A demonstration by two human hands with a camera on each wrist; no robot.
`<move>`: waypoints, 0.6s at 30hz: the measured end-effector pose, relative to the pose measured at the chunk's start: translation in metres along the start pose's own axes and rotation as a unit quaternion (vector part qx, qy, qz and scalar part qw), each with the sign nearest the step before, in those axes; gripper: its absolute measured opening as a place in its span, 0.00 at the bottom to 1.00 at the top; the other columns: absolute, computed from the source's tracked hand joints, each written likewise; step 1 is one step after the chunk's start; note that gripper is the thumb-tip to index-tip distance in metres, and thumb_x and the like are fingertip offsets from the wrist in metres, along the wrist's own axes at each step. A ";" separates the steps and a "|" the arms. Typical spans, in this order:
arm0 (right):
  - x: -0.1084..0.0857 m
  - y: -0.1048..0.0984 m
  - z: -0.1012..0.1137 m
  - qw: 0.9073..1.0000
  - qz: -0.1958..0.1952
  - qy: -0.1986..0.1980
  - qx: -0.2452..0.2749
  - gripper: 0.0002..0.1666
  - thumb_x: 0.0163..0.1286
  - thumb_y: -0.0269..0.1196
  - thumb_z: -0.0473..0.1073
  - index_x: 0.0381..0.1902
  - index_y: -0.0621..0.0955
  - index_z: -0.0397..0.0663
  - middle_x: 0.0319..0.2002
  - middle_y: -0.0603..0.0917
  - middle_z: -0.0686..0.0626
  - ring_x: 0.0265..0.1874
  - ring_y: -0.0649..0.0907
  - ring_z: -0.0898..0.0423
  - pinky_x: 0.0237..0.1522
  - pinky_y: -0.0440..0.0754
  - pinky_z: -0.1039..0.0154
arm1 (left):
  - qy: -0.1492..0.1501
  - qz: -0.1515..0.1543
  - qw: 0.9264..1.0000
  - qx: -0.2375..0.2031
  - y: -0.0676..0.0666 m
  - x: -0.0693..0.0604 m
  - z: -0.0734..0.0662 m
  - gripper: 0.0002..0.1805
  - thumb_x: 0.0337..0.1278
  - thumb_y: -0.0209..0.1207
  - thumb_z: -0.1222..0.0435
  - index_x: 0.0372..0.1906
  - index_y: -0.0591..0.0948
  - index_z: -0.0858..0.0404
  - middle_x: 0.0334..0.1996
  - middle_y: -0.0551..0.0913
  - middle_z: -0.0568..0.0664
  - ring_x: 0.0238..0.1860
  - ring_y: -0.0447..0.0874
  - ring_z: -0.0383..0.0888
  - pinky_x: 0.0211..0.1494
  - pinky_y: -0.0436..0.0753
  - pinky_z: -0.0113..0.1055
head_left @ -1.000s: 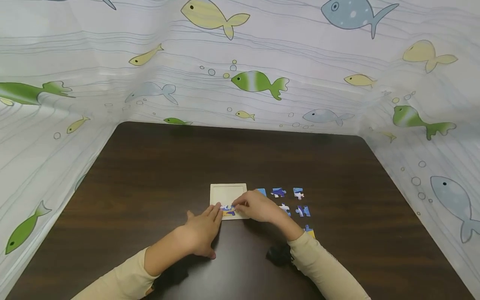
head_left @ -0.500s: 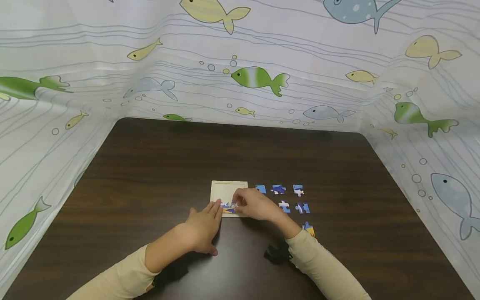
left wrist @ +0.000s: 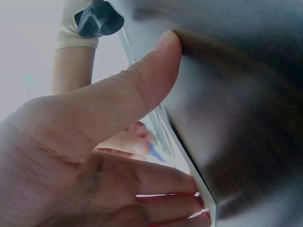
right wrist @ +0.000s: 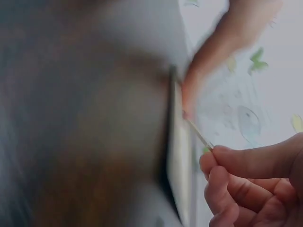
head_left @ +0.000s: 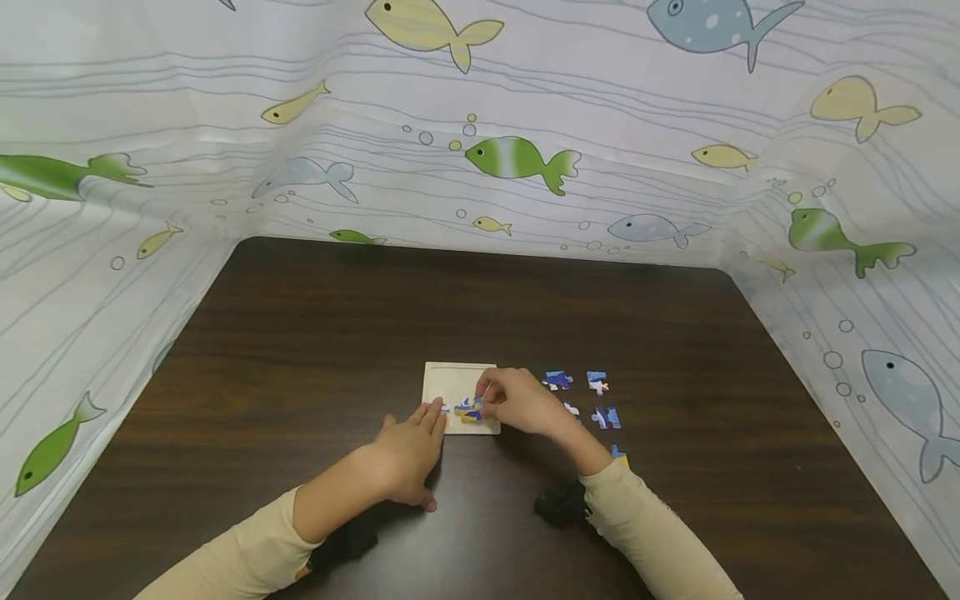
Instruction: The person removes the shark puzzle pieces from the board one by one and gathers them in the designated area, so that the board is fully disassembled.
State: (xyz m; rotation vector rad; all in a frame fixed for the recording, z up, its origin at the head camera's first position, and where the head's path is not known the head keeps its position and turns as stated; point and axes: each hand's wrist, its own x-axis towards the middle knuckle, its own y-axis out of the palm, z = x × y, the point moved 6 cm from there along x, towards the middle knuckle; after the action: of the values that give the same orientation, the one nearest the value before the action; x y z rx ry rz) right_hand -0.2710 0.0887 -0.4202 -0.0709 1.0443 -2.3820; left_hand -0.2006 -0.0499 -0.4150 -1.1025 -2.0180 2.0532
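Note:
In the head view, a square wooden puzzle tray (head_left: 454,379) lies on the dark table. My left hand (head_left: 405,461) rests with straight fingers on its lower left part, the thumb spread apart. A puzzle piece (head_left: 446,409) shows partly beside those fingertips. Over the tray's lower right, my right hand (head_left: 521,402) pinches a blue, white and yellow puzzle piece (head_left: 468,410). The right wrist view shows this thin piece (right wrist: 201,135) tilted, edge-on, between thumb and index finger. In the left wrist view, the left fingers (left wrist: 165,182) lie along the tray's edge.
Right of the tray lie several loose puzzle pieces, among them a dark blue one (head_left: 557,381), a blue and white one (head_left: 597,382), one with purple (head_left: 606,417) and a yellow and blue one (head_left: 618,456), partly behind the right arm. A fish-print curtain (head_left: 420,183) surrounds the table.
My right hand has moved slightly right and away from me, drawing the pinched puzzle piece apart from the one by my left fingertips and tilting it. The left hand stays in place.

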 end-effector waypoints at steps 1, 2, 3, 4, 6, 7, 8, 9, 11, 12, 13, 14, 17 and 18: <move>-0.004 -0.005 -0.003 1.000 0.001 0.003 0.011 0.07 0.61 0.66 0.33 0.37 0.80 0.43 0.27 0.84 0.50 0.20 0.79 0.59 0.25 0.76 0.67 | 0.001 0.000 1.000 -0.001 0.000 0.000 -0.001 0.61 0.36 0.74 0.44 0.72 0.58 0.72 0.75 0.52 0.63 0.75 0.53 0.57 0.64 0.66 0.65; -0.008 -0.010 -0.007 1.000 0.002 0.005 0.021 0.07 0.61 0.66 0.34 0.37 0.80 0.43 0.27 0.85 0.49 0.20 0.80 0.58 0.25 0.76 0.66 | 0.002 0.001 1.000 -0.002 0.001 0.000 -0.002 0.61 0.36 0.74 0.44 0.72 0.58 0.72 0.75 0.52 0.63 0.75 0.53 0.57 0.64 0.66 0.65; -0.013 -0.016 -0.011 0.999 0.003 0.009 0.031 0.07 0.61 0.65 0.34 0.38 0.80 0.43 0.27 0.85 0.49 0.21 0.81 0.56 0.25 0.77 0.65 | 0.003 0.003 1.000 -0.005 0.001 0.000 -0.002 0.61 0.36 0.74 0.45 0.72 0.58 0.72 0.75 0.51 0.62 0.75 0.53 0.57 0.64 0.66 0.65; -0.019 -0.022 -0.016 0.999 0.006 0.012 0.042 0.07 0.62 0.65 0.34 0.38 0.80 0.42 0.27 0.85 0.48 0.22 0.81 0.54 0.26 0.77 0.63 | 0.003 0.004 1.000 -0.006 0.002 0.000 -0.003 0.61 0.36 0.74 0.45 0.72 0.57 0.72 0.75 0.51 0.63 0.75 0.52 0.57 0.64 0.66 0.65; -0.032 -0.032 -0.028 0.998 0.011 0.023 0.061 0.07 0.62 0.65 0.33 0.38 0.80 0.42 0.28 0.86 0.48 0.25 0.82 0.51 0.28 0.78 0.61 | 0.004 0.005 1.000 -0.005 0.002 0.000 -0.003 0.61 0.36 0.74 0.45 0.72 0.57 0.72 0.75 0.51 0.63 0.75 0.52 0.57 0.64 0.66 0.65; -0.039 -0.036 -0.034 0.997 0.013 0.029 0.066 0.07 0.62 0.65 0.34 0.39 0.79 0.42 0.28 0.86 0.47 0.26 0.82 0.50 0.30 0.78 0.60 | 0.003 0.005 1.000 -0.003 0.002 0.000 -0.003 0.61 0.36 0.74 0.45 0.72 0.57 0.72 0.75 0.51 0.63 0.75 0.52 0.57 0.65 0.66 0.65; -0.046 -0.040 -0.041 0.997 0.014 0.036 0.070 0.07 0.62 0.65 0.34 0.39 0.79 0.41 0.28 0.86 0.47 0.27 0.82 0.50 0.31 0.79 0.59 | 0.003 0.005 1.000 0.000 0.001 0.000 -0.003 0.61 0.37 0.74 0.44 0.72 0.57 0.72 0.75 0.51 0.63 0.75 0.52 0.57 0.65 0.66 0.64; -0.052 -0.043 -0.048 0.996 0.016 0.043 0.077 0.08 0.62 0.65 0.34 0.39 0.79 0.41 0.29 0.86 0.47 0.27 0.82 0.50 0.32 0.79 0.58 | 0.003 0.004 1.000 0.002 0.001 0.000 -0.003 0.61 0.37 0.74 0.44 0.72 0.57 0.72 0.75 0.51 0.63 0.75 0.52 0.57 0.65 0.66 0.64; -0.066 -0.047 -0.060 0.995 0.020 0.054 0.083 0.09 0.62 0.66 0.35 0.40 0.79 0.39 0.29 0.85 0.46 0.27 0.81 0.51 0.32 0.79 0.57 | 0.003 0.003 1.000 0.007 0.001 0.001 -0.002 0.61 0.37 0.74 0.44 0.72 0.57 0.72 0.75 0.52 0.63 0.75 0.53 0.57 0.64 0.66 0.64; -0.072 -0.048 -0.065 0.994 0.022 0.058 0.088 0.09 0.62 0.66 0.35 0.40 0.79 0.39 0.29 0.85 0.46 0.27 0.81 0.52 0.32 0.80 0.57 | 0.003 0.003 1.000 0.007 0.001 0.001 -0.002 0.61 0.37 0.74 0.44 0.72 0.57 0.72 0.75 0.52 0.63 0.75 0.53 0.57 0.64 0.66 0.64; -0.079 -0.049 -0.070 0.993 0.025 0.061 0.093 0.10 0.62 0.66 0.35 0.40 0.79 0.38 0.28 0.85 0.45 0.26 0.80 0.52 0.32 0.80 0.57 | 0.005 0.002 1.000 0.005 0.001 0.001 -0.001 0.61 0.37 0.74 0.44 0.72 0.57 0.72 0.75 0.52 0.64 0.75 0.52 0.57 0.64 0.66 0.64; -0.085 -0.048 -0.074 0.993 0.027 0.064 0.099 0.10 0.62 0.66 0.35 0.40 0.79 0.37 0.28 0.85 0.44 0.25 0.80 0.53 0.31 0.80 0.58 | 0.006 0.002 1.000 0.003 0.002 0.001 -0.001 0.61 0.37 0.74 0.45 0.72 0.57 0.73 0.75 0.51 0.64 0.75 0.52 0.58 0.64 0.66 0.65; -0.100 -0.044 -0.084 0.990 0.036 0.074 0.111 0.10 0.62 0.65 0.33 0.40 0.78 0.36 0.28 0.85 0.43 0.24 0.79 0.55 0.28 0.79 0.61 | 0.009 -0.001 1.000 -0.010 0.002 0.002 0.000 0.62 0.36 0.74 0.45 0.72 0.57 0.73 0.75 0.51 0.65 0.75 0.52 0.58 0.64 0.65 0.66; -0.103 -0.043 -0.087 0.989 0.038 0.080 0.117 0.09 0.61 0.64 0.33 0.40 0.78 0.36 0.27 0.85 0.43 0.23 0.78 0.56 0.26 0.78 0.62 | 0.010 -0.002 1.000 -0.014 0.003 0.002 0.001 0.62 0.36 0.74 0.46 0.72 0.57 0.74 0.75 0.50 0.65 0.75 0.52 0.59 0.64 0.65 0.66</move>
State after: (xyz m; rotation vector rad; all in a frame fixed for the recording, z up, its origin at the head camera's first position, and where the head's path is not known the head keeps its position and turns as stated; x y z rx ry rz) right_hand -0.2237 0.2216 -0.4345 0.2429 0.8137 -2.4525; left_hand -0.2010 -0.0501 -0.4183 -1.1182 -2.0443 2.0097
